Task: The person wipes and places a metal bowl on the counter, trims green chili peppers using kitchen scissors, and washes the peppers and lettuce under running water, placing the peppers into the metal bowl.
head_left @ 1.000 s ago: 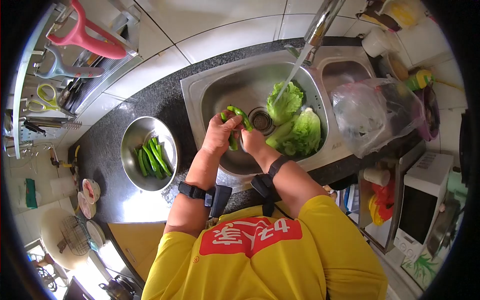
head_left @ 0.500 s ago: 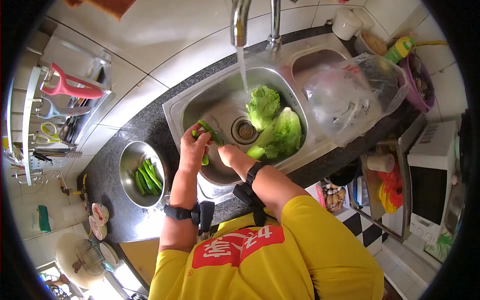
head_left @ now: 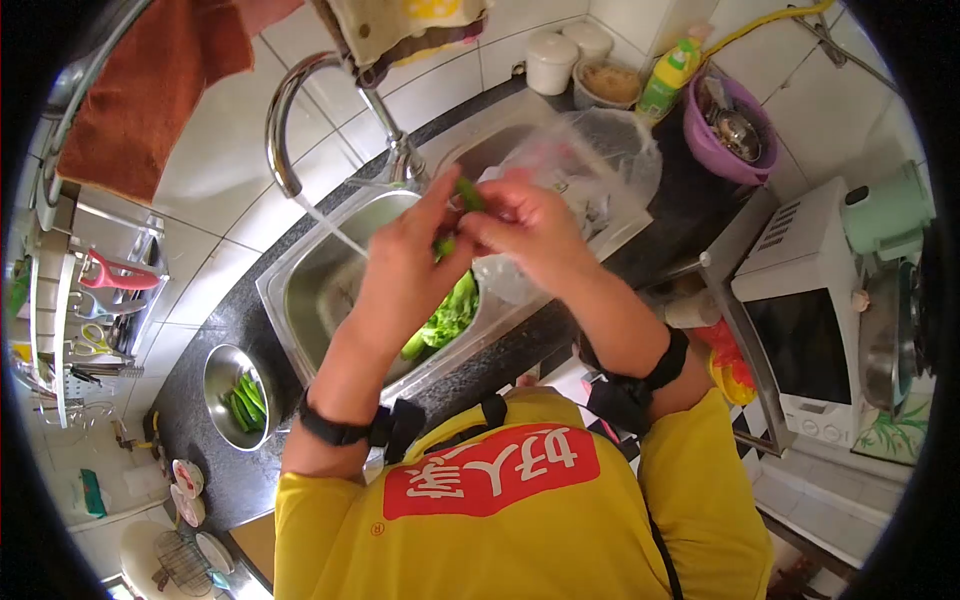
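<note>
My left hand (head_left: 405, 255) is raised above the sink with its fingers closed round green chili peppers (head_left: 468, 194); one end sticks up past the fingers and more green shows below. My right hand (head_left: 540, 235) meets it from the other side, fingertips pinched against the pepper. What exactly lies between those fingertips is partly hidden. Under my hands, leafy lettuce (head_left: 455, 315) rests in the steel sink (head_left: 300, 300), largely covered by my left hand and forearm. Several green peppers (head_left: 248, 402) lie in a steel bowl (head_left: 213, 388) on the counter to the left.
Water runs from the curved faucet (head_left: 277, 140). A clear plastic bag (head_left: 625, 150) covers much of the second basin. Beyond it stand a yellow-green bottle (head_left: 665, 85), a purple basin (head_left: 712, 140) and white canisters (head_left: 552, 65). To the right is a microwave (head_left: 800, 320).
Both hands have lifted from the main basin and moved right, toward the bagged side, still with the peppers. The view has swung right. Water still flows.
</note>
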A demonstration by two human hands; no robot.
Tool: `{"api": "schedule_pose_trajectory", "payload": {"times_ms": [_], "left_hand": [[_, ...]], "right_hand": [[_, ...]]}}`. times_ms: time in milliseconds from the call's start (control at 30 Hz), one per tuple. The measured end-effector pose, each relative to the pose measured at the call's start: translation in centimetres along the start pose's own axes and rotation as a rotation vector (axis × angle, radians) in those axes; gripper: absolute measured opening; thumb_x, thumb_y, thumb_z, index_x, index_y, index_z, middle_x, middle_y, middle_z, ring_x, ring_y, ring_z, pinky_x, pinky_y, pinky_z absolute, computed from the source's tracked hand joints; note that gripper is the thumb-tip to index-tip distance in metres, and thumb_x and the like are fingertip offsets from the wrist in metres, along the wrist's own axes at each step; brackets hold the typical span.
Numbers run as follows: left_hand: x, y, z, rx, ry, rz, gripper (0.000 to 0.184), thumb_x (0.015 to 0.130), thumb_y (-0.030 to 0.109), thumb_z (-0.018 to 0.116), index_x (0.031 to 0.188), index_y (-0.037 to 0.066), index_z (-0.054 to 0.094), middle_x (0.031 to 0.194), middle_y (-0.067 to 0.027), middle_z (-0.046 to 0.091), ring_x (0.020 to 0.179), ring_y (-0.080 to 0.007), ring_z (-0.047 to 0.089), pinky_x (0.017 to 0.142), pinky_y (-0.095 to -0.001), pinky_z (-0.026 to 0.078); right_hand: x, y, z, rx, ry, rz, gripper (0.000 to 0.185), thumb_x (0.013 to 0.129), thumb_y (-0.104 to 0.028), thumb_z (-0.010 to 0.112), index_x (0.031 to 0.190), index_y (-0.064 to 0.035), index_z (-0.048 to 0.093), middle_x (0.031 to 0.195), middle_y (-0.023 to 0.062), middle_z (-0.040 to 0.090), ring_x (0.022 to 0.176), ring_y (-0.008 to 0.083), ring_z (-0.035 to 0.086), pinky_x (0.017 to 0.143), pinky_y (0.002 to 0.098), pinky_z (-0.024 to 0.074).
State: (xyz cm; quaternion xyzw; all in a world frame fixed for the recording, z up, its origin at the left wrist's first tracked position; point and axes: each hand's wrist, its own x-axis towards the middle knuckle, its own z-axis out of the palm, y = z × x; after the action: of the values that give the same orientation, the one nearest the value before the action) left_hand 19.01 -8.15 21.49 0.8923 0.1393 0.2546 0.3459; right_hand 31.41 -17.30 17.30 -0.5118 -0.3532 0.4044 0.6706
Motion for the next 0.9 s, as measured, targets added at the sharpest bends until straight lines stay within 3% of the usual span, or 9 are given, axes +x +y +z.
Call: {"api": "schedule_pose_trajectory", "payload": {"times_ms": [67, 133, 267, 400, 567, 633, 733, 900], "left_hand": [[2.7, 0.5, 2.9, -0.034, -0.041, -0.005, 0.058, 0.069, 0.004, 0.061, 0.123, 0.002, 0.039, 0.082, -0.0173, 0.061, 0.074, -0.0304, 0.062, 0.067, -0.0354, 0.049], [4.8, 0.3, 5.7, -0.049, -0.127, 0.007, 0.054, 0.073, 0.003, 0.059, 0.122, 0.005, 0.036, 0.08, -0.0153, 0.062, 0.069, -0.0197, 0.062, 0.061, -0.0291, 0.047], [7.2, -0.3, 9.7, -0.078, -0.202, 0.111, 0.038, 0.074, 0.004, 0.056, 0.108, 0.005, 0.039, 0.073, -0.0149, 0.058, 0.068, -0.0236, 0.06, 0.061, -0.0332, 0.046], [8.8, -1.5, 11.5, -0.031, -0.403, 0.019, 0.022, 0.075, 0.006, 0.055, 0.095, 0.002, 0.047, 0.079, -0.0155, 0.055, 0.072, -0.0262, 0.057, 0.064, -0.0331, 0.044], [8.9, -3.0, 14.3, -0.051, -0.314, 0.158, 0.018, 0.075, 0.004, 0.056, 0.092, 0.003, 0.053, 0.08, -0.0142, 0.055, 0.073, -0.0286, 0.056, 0.067, -0.0325, 0.045], [8.3, -3.3, 15.3, 0.099, -0.022, 0.304, 0.017, 0.073, 0.003, 0.059, 0.09, 0.004, 0.058, 0.081, -0.0135, 0.056, 0.075, -0.0287, 0.057, 0.067, -0.0337, 0.046], [8.1, -4.1, 15.4, 0.076, -0.051, 0.227, 0.015, 0.068, 0.007, 0.063, 0.083, 0.004, 0.061, 0.075, -0.0152, 0.057, 0.073, -0.031, 0.057, 0.064, -0.0378, 0.046], [7.4, -3.9, 16.1, 0.08, -0.128, 0.139, 0.012, 0.073, 0.007, 0.062, 0.083, 0.002, 0.062, 0.079, -0.0134, 0.058, 0.07, -0.0284, 0.058, 0.063, -0.0338, 0.047]], "right_hand": [[0.0, -0.6, -3.7, 0.093, 0.049, 0.063, 0.024, 0.079, -0.013, 0.063, 0.098, 0.0008, 0.056, 0.086, 0.007, 0.061, 0.079, 0.0142, 0.06, 0.066, 0.0261, 0.0517], [-0.2, -0.5, -6.8, 0.19, 0.099, 0.136, 0.022, 0.08, -0.011, 0.061, 0.098, 0.0004, 0.056, 0.086, 0.0072, 0.061, 0.079, 0.0146, 0.06, 0.067, 0.0273, 0.0527], [-1.0, -0.1, -11.2, 0.255, 0.107, 0.229, 0.023, 0.082, -0.007, 0.056, 0.103, 0.0008, 0.053, 0.09, 0.0084, 0.06, 0.08, 0.0166, 0.061, 0.071, 0.0304, 0.0541], [-0.8, 1.7, -14.1, 0.277, 0.11, 0.331, 0.023, 0.081, -0.005, 0.057, 0.103, 0.0009, 0.054, 0.093, 0.0083, 0.059, 0.081, 0.0173, 0.061, 0.072, 0.031, 0.0538], [-0.1, 2.6, -15.5, 0.317, 0.182, 0.341, 0.024, 0.08, -0.003, 0.058, 0.103, 0.0006, 0.052, 0.095, 0.0085, 0.059, 0.085, 0.0196, 0.061, 0.075, 0.0327, 0.0524], [0.0, 2.6, -15.3, 0.292, 0.259, 0.304, 0.02, 0.078, -0.001, 0.058, 0.098, 0.0001, 0.055, 0.09, 0.0075, 0.059, 0.078, 0.0178, 0.061, 0.072, 0.0316, 0.0537], [0.3, 4.2, -15.8, 0.275, 0.325, 0.247, 0.016, 0.077, 0.001, 0.059, 0.092, 0.0012, 0.055, 0.087, 0.008, 0.057, 0.074, 0.0164, 0.06, 0.067, 0.0308, 0.0546], [0.5, 4.9, -16.3, 0.019, 0.351, 0.168, 0.015, 0.074, -0.001, 0.063, 0.085, 0.0025, 0.053, 0.078, 0.0081, 0.057, 0.065, 0.014, 0.058, 0.055, 0.0265, 0.0526]]}}
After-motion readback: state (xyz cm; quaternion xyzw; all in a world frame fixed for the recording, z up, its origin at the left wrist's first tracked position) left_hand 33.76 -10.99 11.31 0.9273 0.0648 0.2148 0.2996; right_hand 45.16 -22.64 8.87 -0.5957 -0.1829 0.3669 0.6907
